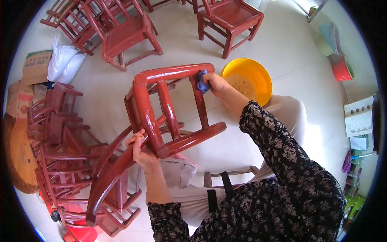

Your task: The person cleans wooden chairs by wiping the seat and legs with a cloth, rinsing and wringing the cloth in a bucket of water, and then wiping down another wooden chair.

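A glossy red wooden chair (150, 117) is tipped over in front of me, its legs and rungs turned toward my body. My left hand (144, 153) is closed round the chair's frame at the lower left, where the long back post begins. In my right hand (217, 85) a crumpled blue cloth (203, 82) is pinched and pressed against a bar near the chair's upper right corner. Just beyond that hand, a yellow basin (263, 80) with cloudy water stands on the floor by my knee.
More red chairs stand at the top, one (231, 20) at the back right and another (129, 38) at the back left. Stacked small chairs (68, 161) crowd the left side. A white bag (66, 62) and cardboard boxes (37, 68) lie behind them. A red bucket (342, 69) is at the right wall.
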Tool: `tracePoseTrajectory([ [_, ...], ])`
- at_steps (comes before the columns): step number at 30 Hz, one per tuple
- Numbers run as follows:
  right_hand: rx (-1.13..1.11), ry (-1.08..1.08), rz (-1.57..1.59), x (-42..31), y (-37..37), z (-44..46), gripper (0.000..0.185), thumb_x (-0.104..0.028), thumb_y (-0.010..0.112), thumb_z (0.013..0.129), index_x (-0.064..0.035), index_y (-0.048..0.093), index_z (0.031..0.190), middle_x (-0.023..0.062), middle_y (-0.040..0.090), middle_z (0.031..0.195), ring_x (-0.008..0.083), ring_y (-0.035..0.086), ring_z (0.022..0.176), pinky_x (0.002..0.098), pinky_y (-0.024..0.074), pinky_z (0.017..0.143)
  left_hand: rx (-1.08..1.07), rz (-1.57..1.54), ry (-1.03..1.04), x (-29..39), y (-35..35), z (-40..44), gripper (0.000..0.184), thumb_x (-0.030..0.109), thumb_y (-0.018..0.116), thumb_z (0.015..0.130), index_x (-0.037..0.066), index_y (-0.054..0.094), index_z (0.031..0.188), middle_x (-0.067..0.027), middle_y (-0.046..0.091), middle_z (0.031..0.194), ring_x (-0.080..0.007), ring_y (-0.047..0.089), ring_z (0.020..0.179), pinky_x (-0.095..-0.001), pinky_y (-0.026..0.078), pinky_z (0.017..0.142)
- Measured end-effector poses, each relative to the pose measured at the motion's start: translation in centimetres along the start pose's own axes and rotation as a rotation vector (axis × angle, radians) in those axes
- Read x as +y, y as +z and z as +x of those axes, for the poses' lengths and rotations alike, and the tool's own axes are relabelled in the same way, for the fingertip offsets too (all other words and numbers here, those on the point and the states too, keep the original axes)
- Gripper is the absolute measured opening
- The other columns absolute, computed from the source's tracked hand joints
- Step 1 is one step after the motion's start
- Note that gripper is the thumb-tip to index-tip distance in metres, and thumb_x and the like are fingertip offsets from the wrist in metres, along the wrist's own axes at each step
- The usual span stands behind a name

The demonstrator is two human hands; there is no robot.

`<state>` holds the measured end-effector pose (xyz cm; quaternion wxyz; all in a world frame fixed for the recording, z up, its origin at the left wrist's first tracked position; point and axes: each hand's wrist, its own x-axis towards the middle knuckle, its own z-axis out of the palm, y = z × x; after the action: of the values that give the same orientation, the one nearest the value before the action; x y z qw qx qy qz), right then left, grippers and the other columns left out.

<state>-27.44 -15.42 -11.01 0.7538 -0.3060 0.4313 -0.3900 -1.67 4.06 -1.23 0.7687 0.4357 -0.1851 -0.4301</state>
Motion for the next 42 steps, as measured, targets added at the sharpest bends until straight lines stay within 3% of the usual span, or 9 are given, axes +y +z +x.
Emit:
tracePoseTrajectory([
  [5, 0.097, -0.088, -0.842, -3.9, 3.1, -3.6, 0.027, -0.013, 0.059, 0.067, 0.0039, 0.061, 0.088, 0.0072, 0.058, 0.074, 0.0163, 0.055, 0.067, 0.0301, 0.044, 0.061, -0.02, -0.039, 0.013, -0.2, -0.5, 0.1, 0.008, 0.003, 0.05, 0.081, 0.009, 0.047, 0.086, -0.0053, 0.057, 0.084, -0.0227, 0.054, 0.099, -0.0431, 0.042, 0.092],
  [10, 0.139, -0.127, -0.278, -2.2, 0.4, -6.7, 0.032, -0.018, 0.054, 0.073, 0.0024, 0.061, 0.097, 0.0074, 0.059, 0.089, 0.0145, 0.055, 0.075, 0.0256, 0.045, 0.069, 0.009, 0.006, 0.056, -0.2, 0.5, 0.1, 0.008, 0.004, 0.05, 0.08, 0.008, 0.048, 0.087, -0.0064, 0.057, 0.086, -0.0234, 0.054, 0.098, -0.0433, 0.042, 0.092],
  [12, -0.015, 0.224, -0.559, 0.0, -1.3, -7.4, 0.034, -0.022, 0.055, 0.074, -0.0001, 0.062, 0.099, 0.0079, 0.059, 0.099, 0.0155, 0.057, 0.08, 0.0272, 0.046, 0.071, 0.057, 0.028, 0.021, 0.0, 0.9, 0.2, 0.009, 0.005, 0.051, 0.08, 0.008, 0.048, 0.088, -0.0069, 0.057, 0.087, -0.0236, 0.054, 0.098, -0.0434, 0.041, 0.093],
  [14, -0.21, 0.229, -0.874, 2.7, 0.3, -10.0, 0.036, -0.028, 0.055, 0.073, 0.002, 0.063, 0.09, 0.0129, 0.065, 0.08, 0.0234, 0.061, 0.069, 0.0348, 0.0485, 0.065, 0.061, 0.017, 0.026, 0.1, 1.0, 0.1, 0.006, 0.007, 0.052, 0.08, 0.007, 0.049, 0.085, -0.0071, 0.057, 0.087, -0.0236, 0.054, 0.097, -0.0428, 0.041, 0.092],
  [21, -0.366, 0.092, -1.282, 6.7, -1.2, -11.1, 0.038, -0.033, 0.053, 0.073, 0.0022, 0.064, 0.081, 0.023, 0.062, 0.075, 0.0345, 0.06, 0.068, 0.0407, 0.0487, 0.066, 0.058, -0.01, -0.057, 0.7, -0.3, 0.1, 0.006, 0.012, 0.051, 0.084, 0.006, 0.049, 0.083, -0.0067, 0.055, 0.086, -0.0226, 0.054, 0.097, -0.042, 0.042, 0.091],
  [31, 0.169, -0.033, -1.34, 7.5, 6.6, -17.2, 0.03, -0.028, 0.056, 0.073, 0.001, 0.063, 0.076, 0.0198, 0.063, 0.08, 0.0368, 0.057, 0.08, 0.043, 0.0475, 0.074, 0.084, -0.037, -0.022, 0.6, 0.8, 0.7, 0.008, 0.009, 0.054, 0.083, 0.006, 0.047, 0.084, -0.007, 0.055, 0.084, -0.0226, 0.054, 0.096, -0.0387, 0.043, 0.089],
  [33, 0.251, -0.453, -1.402, 9.3, 7.0, -17.9, 0.031, -0.022, 0.056, 0.077, 0.0061, 0.058, 0.089, 0.023, 0.06, 0.095, 0.0403, 0.053, 0.089, 0.0441, 0.0439, 0.082, 0.084, -0.057, -0.029, 0.5, 0.6, 0.9, 0.008, 0.009, 0.054, 0.083, 0.006, 0.047, 0.084, -0.007, 0.055, 0.084, -0.0227, 0.054, 0.097, -0.0388, 0.043, 0.089],
  [36, 0.377, -0.63, -1.341, 10.4, 7.0, -18.1, 0.029, -0.019, 0.055, 0.08, 0.0069, 0.053, 0.094, 0.0253, 0.055, 0.104, 0.0424, 0.05, 0.092, 0.0467, 0.0411, 0.085, 0.049, -0.074, -0.029, 0.3, 0.6, 0.9, 0.007, 0.008, 0.054, 0.083, 0.006, 0.047, 0.084, -0.007, 0.054, 0.084, -0.023, 0.054, 0.097, -0.0396, 0.043, 0.089],
  [42, 0.488, -0.191, -1.171, 8.1, 5.3, -12.3, 0.021, -0.018, 0.05, 0.083, 0.0025, 0.054, 0.079, 0.0214, 0.059, 0.08, 0.0378, 0.054, 0.083, 0.0457, 0.0443, 0.075, 0.006, -0.072, -0.007, 0.0, 0.1, 1.3, 0.003, 0.008, 0.054, 0.082, 0.007, 0.053, 0.08, -0.0069, 0.058, 0.087, -0.0235, 0.055, 0.096, -0.0442, 0.045, 0.088],
])
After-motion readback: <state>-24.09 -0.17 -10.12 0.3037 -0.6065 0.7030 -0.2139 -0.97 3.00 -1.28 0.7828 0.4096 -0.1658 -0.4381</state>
